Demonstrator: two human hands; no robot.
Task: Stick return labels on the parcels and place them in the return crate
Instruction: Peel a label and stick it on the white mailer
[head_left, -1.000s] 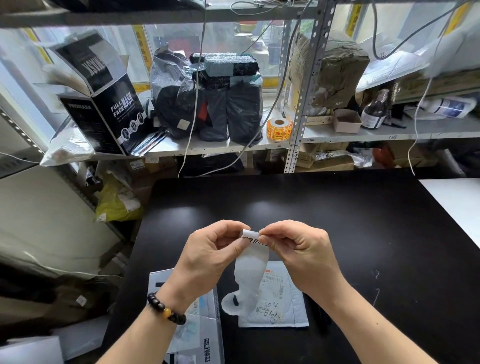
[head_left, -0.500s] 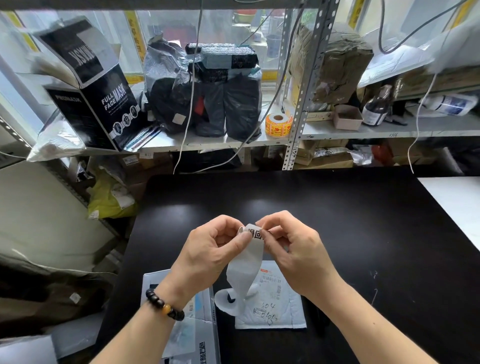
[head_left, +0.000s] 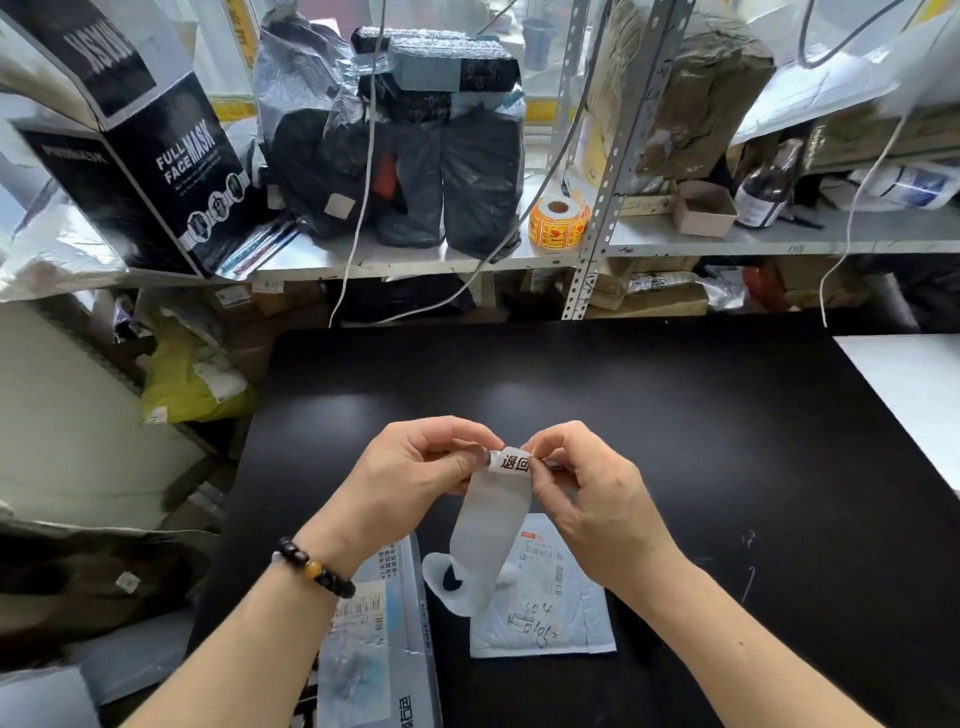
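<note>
The black table (head_left: 675, 441) is in front of me. A grey box (head_left: 384, 649) and a white parcel (head_left: 550, 618) lie on it, close to me. Above them my left hand (head_left: 410, 483) and right hand (head_left: 587, 499) pinch a paper strip (head_left: 493, 525) at its top, where the label (head_left: 511, 461) is.

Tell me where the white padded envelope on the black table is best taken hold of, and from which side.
Pinch the padded envelope at its near right corner, coming from the right. It lies flat on the table; the label strip hangs over its left part, while that corner is bare.
</note>
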